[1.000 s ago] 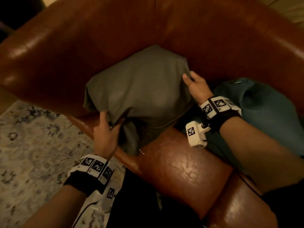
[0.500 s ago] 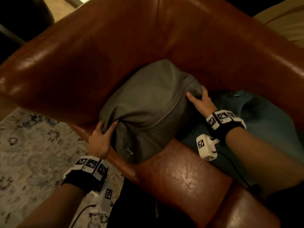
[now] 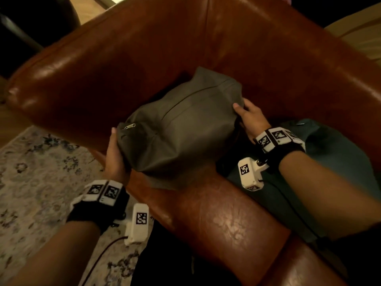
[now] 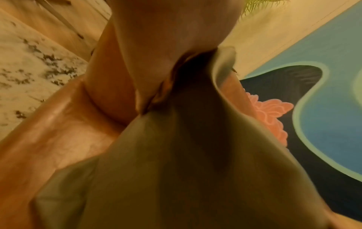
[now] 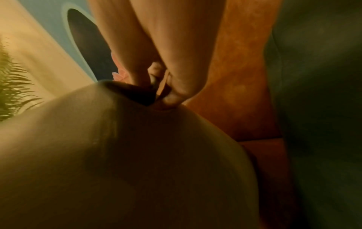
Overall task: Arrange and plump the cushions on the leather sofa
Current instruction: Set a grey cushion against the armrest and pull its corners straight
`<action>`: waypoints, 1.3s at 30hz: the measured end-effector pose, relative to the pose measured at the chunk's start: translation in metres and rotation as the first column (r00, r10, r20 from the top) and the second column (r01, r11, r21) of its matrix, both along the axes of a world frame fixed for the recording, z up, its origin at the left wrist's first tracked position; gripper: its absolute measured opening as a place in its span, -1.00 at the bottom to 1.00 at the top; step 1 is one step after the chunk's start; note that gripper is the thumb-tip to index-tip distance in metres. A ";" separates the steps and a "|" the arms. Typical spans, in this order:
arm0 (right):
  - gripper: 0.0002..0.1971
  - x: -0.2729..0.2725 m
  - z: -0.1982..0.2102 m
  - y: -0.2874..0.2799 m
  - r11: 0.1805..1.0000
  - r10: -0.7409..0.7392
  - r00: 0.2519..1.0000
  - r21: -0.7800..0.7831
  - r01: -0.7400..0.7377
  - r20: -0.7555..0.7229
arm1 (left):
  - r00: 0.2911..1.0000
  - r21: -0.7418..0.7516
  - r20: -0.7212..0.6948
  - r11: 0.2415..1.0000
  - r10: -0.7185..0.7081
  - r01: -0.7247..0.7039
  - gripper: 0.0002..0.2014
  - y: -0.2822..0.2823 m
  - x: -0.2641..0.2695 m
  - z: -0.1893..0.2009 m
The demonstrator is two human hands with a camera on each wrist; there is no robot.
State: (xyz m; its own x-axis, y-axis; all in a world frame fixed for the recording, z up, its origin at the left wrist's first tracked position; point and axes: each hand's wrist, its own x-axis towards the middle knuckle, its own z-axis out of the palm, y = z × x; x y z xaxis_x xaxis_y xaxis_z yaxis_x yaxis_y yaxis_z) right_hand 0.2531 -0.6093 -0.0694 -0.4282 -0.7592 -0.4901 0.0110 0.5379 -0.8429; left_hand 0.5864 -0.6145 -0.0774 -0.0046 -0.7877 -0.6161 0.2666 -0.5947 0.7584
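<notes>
We have turned the soft grey-green fabric cushion (image 3: 181,129) zip-up, left hand (image 3: 116,153) and right hand (image 3: 250,118) gripping its ends, mid-plumping; next, we judge, seat it far against the brown leather sofa (image 3: 144,54).

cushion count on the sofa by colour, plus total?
Grey-green cushion, gripped by left hand and right hand: 1
Teal cushion, lying on the sofa under the right forearm: 1
Total: 2
</notes>
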 end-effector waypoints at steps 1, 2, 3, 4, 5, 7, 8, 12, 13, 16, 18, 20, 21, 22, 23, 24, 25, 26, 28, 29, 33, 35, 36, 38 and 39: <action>-0.47 0.000 -0.002 -0.001 1.000 -0.010 1.000 -0.016 0.009 -0.020 | 0.998 -0.040 -0.019 0.998 0.056 -0.056 -0.37 0.004 0.000 -0.002; -0.38 0.001 -0.001 -0.003 1.000 -0.017 0.998 -0.010 0.017 -0.054 | 0.997 -0.095 -0.003 0.992 0.082 -0.082 -0.27 0.008 -0.001 -0.004; -0.26 0.001 0.000 -0.005 1.000 -0.026 0.995 0.013 0.028 -0.095 | 0.998 -0.141 0.055 0.990 0.035 -0.027 -0.23 0.013 -0.001 -0.005; -0.12 0.001 -0.003 -0.006 0.997 -0.044 0.993 0.051 0.050 -0.109 | 0.990 -0.171 0.137 0.984 -0.027 0.050 -0.24 0.017 -0.002 -0.004; 0.02 0.003 -0.005 -0.007 0.994 -0.058 0.995 0.084 0.065 -0.077 | 0.973 -0.171 0.217 0.978 -0.079 0.118 -0.28 0.018 -0.004 -0.005; 0.18 0.005 -0.010 -0.010 0.992 -0.092 0.995 0.090 0.090 0.025 | 0.952 -0.138 0.306 0.988 -0.025 0.071 -0.32 0.016 -0.008 -0.005; 0.16 0.008 -0.007 -0.013 0.989 -0.122 0.991 0.088 0.118 0.046 | 0.945 -0.139 0.325 0.990 0.035 0.012 -0.36 0.014 -0.007 -0.003; -0.23 0.019 0.009 -0.028 0.990 -0.137 0.990 0.031 0.136 0.038 | 0.917 -0.193 0.345 0.971 0.199 -0.139 -0.43 0.014 0.000 -0.005; -0.24 0.021 0.005 -0.032 0.992 -0.114 0.993 0.056 0.113 0.007 | 0.913 -0.177 0.347 0.971 0.215 -0.162 -0.39 0.015 0.001 -0.005; -0.33 0.034 0.000 -0.042 0.987 0.047 0.984 0.162 -0.019 -0.169 | 0.901 -0.040 0.349 0.965 0.257 -0.259 -0.07 0.011 0.004 -0.008; -0.39 0.040 0.004 -0.055 0.981 0.100 0.972 0.186 -0.061 -0.212 | 0.902 0.023 0.349 0.960 0.254 -0.280 0.00 0.001 0.009 -0.008; -0.40 0.042 0.014 -0.069 0.980 0.116 0.972 0.186 -0.077 -0.207 | 0.917 0.053 0.307 0.958 0.253 -0.282 -0.15 -0.010 0.016 -0.007; -0.38 0.041 0.016 -0.076 0.983 0.106 0.974 0.171 -0.072 -0.201 | 0.929 0.064 0.275 0.959 0.247 -0.274 -0.28 -0.015 0.020 -0.006; -0.35 0.041 0.021 -0.081 0.985 0.082 0.978 0.165 -0.050 -0.194 | 0.941 0.073 0.243 0.963 0.235 -0.259 -0.43 -0.020 0.023 -0.004; -0.33 0.039 0.023 -0.087 0.990 0.055 0.978 0.141 -0.026 -0.203 | 0.951 0.070 0.226 0.970 0.212 -0.233 -0.54 -0.024 0.027 -0.003; -0.34 0.038 0.028 -0.092 0.992 0.050 0.970 0.124 -0.021 -0.236 | 0.955 0.059 0.221 0.975 0.197 -0.215 -0.58 -0.027 0.030 -0.002; -0.36 0.036 0.030 -0.097 0.993 0.051 0.959 0.120 -0.018 -0.280 | 0.957 0.036 0.228 0.980 0.182 -0.195 -0.57 -0.029 0.032 0.000; -0.38 0.035 0.034 -0.102 0.992 0.050 0.947 0.123 -0.011 -0.318 | 0.955 0.011 0.247 0.984 0.168 -0.176 -0.52 -0.031 0.033 0.004; -0.39 0.036 0.038 -0.112 0.987 0.049 0.932 0.161 0.010 -0.359 | 0.944 -0.041 0.309 0.993 0.116 -0.108 -0.46 -0.033 0.035 0.008; -0.39 0.036 0.041 -0.116 0.983 0.052 0.920 0.183 0.022 -0.387 | 0.934 -0.065 0.345 0.995 0.093 -0.075 -0.52 -0.034 0.035 0.009; -0.53 0.035 0.059 -0.133 0.984 0.168 0.793 0.149 -0.098 -0.586 | 0.890 -0.160 0.447 0.987 0.094 -0.024 -0.59 -0.039 0.036 0.014; -0.63 0.027 0.074 -0.142 0.974 0.211 0.669 0.092 -0.209 -0.713 | 0.884 -0.223 0.450 0.974 0.128 -0.027 -0.59 -0.039 0.046 0.007; -0.65 0.023 0.080 -0.146 0.965 0.215 0.629 0.062 -0.257 -0.747 | 0.883 -0.246 0.447 0.969 0.146 -0.036 -0.58 -0.039 0.052 0.003; -0.66 0.012 0.081 -0.158 0.965 0.186 0.626 0.021 -0.262 -0.757 | 0.883 -0.232 0.428 0.968 0.193 -0.099 -0.56 -0.045 0.063 -0.004; -0.67 0.008 0.076 -0.161 0.970 0.177 0.635 0.023 -0.242 -0.752 | 0.879 -0.210 0.430 0.970 0.205 -0.124 -0.53 -0.050 0.062 -0.006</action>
State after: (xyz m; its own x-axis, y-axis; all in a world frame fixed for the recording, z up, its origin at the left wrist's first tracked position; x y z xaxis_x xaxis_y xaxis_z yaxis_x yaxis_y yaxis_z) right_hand 0.2616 -0.7708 0.0070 -0.4474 -0.8941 -0.0187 -0.7413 0.3825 -0.5515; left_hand 0.6482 -0.6644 -0.0833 0.3771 -0.8457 -0.3775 -0.0408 -0.4224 0.9055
